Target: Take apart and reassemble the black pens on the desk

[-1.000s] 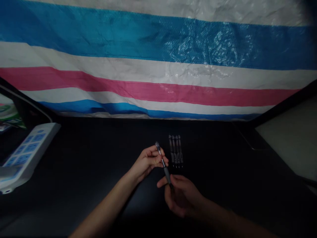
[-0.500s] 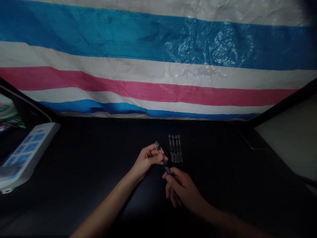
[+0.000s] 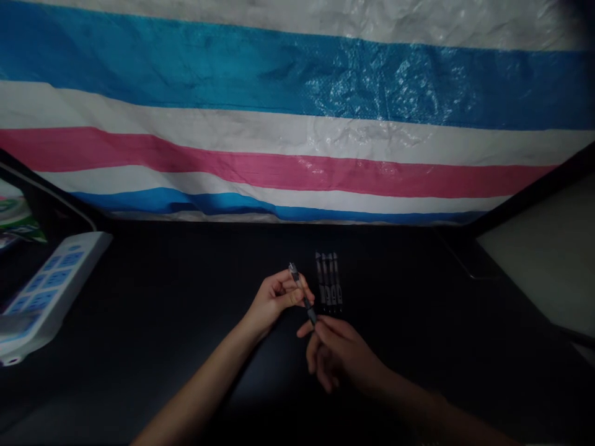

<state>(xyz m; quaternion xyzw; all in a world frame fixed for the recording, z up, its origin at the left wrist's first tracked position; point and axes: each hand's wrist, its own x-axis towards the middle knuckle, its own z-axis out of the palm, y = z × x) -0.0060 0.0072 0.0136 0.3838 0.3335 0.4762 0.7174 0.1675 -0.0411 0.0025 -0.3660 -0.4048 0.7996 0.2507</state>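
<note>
A slim pen (image 3: 294, 272) with a clear barrel and a dark grip slants between my two hands over the black table. My left hand (image 3: 277, 298) pinches its barrel between thumb and fingers. At the pen's lower, dark end, my right hand (image 3: 341, 350) grips with thumb and forefinger, the other fingers loosely curled below. Just right of the pen, several similar pens (image 3: 329, 279) lie side by side in a neat row on the table, with small dark bits (image 3: 333, 309) at their near ends, too small to name.
A white power strip (image 3: 58, 291) with blue sockets lies at the left. A striped plastic sheet (image 3: 279, 167) hangs behind the black tabletop (image 3: 162, 322). At the right stands a pale panel (image 3: 543, 260) beside a dark frame edge.
My right hand has shifted slightly left, its forefinger now stretched out farther past the pen's lower end. My left hand keeps its hold with little movement.
</note>
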